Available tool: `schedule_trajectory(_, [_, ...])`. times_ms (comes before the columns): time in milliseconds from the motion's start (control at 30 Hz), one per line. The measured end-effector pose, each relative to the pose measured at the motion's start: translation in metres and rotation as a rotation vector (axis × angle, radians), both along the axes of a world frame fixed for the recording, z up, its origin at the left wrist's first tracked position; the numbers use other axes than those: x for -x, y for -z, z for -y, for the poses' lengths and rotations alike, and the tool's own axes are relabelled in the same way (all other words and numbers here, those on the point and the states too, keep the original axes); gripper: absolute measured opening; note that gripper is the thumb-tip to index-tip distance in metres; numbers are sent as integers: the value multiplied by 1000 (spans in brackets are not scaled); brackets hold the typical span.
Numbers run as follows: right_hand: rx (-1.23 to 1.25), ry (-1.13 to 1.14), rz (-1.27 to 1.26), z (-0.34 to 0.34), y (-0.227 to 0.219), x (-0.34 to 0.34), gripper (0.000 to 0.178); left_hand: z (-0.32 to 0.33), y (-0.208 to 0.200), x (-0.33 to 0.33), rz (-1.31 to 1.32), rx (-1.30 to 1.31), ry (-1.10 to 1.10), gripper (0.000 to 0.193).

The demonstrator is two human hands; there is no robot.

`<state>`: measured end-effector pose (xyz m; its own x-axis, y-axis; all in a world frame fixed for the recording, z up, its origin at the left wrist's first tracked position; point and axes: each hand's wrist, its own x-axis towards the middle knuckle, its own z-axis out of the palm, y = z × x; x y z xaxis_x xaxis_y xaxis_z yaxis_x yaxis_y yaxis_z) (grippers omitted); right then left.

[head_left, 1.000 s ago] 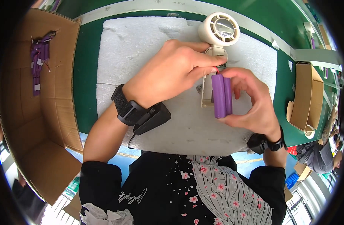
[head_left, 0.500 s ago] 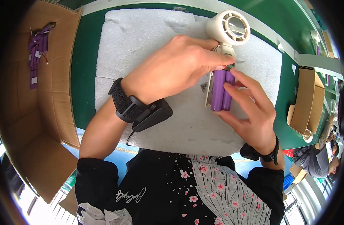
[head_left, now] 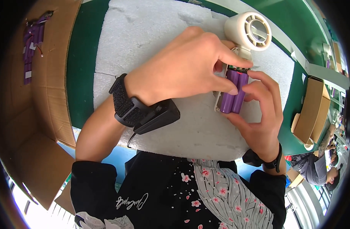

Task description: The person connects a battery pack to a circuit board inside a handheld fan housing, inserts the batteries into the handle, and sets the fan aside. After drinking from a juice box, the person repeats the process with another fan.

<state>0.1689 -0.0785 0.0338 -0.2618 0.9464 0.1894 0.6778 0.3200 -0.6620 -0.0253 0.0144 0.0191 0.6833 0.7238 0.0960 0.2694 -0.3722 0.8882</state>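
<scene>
A cream handheld fan (head_left: 246, 31) lies on the white foam board with its round head away from me and its handle open. Two purple battery cells (head_left: 234, 93) sit side by side at the handle, with a small green circuit board (head_left: 239, 69) at their far end. My left hand (head_left: 199, 63) reaches across from the left; its thumb presses on the cells and a finger reaches the handle by the circuit board. My right hand (head_left: 260, 110) grips the cells from the right, thumb at their near end and fingers along the side.
A foam board (head_left: 152, 30) covers much of the green table (head_left: 83, 76). At the left stands a large cardboard box (head_left: 56, 95) with more purple battery packs (head_left: 33, 49). A smaller carton (head_left: 311, 108) is at the right, and a person (head_left: 316, 168) sits beyond it.
The fan and both hands have shifted slightly right in the picture. My left thumb has come down onto the purple cells, and more of the circuit board shows.
</scene>
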Motion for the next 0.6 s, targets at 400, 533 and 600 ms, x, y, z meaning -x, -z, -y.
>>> schedule_trajectory(400, [24,-67,79,-13,-3,-4,71,0,3,-7,36,97,-21,46])
schedule_trajectory(533, [-2,-113,117,-6,-1,-8,75,-2,2,-6,90,83,-13,44])
schedule_trajectory(600, [-58,-138,179,-5,-3,-7,74,-2,3,-4,103,81,-19,44])
